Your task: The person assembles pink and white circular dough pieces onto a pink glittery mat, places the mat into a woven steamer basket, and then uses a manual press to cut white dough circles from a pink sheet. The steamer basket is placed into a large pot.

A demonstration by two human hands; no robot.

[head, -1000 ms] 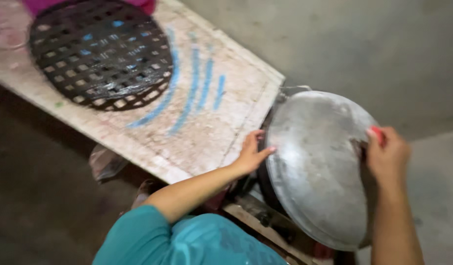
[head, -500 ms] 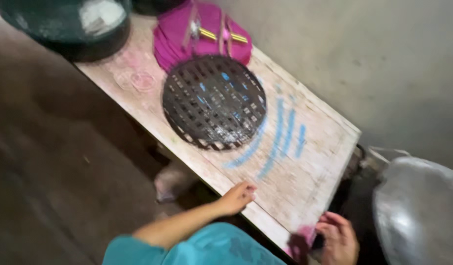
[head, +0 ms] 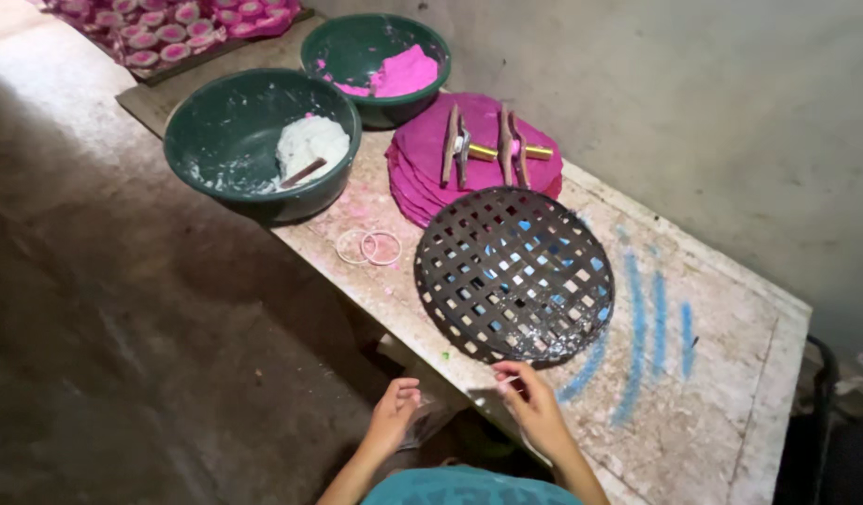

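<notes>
My right hand [head: 532,408] rests at the near edge of a round dark woven lattice tray [head: 514,274] on the worn tabletop [head: 721,383], its fingers touching the tray's rim and pinching something small and pale. My left hand [head: 395,414] hangs just below the table's front edge, fingers curled loosely, near a clear plastic scrap; I cannot tell whether it holds it. Behind the tray lies a stack of pink round discs [head: 422,159] with two wooden clamp tools [head: 487,148] on top.
A green basin [head: 233,140] holds white paste and a stick. A second green basin [head: 356,47] holds pink dough. Two thin rings [head: 369,247] lie on the table. Blue paint strokes [head: 651,337] mark the board. Pink patterned pieces [head: 169,28] lie far left. The concrete wall [head: 693,103] runs behind.
The view swung left from the metal pan to the basins and discs. My hands left the pan; the right one now touches the lattice tray's edge.
</notes>
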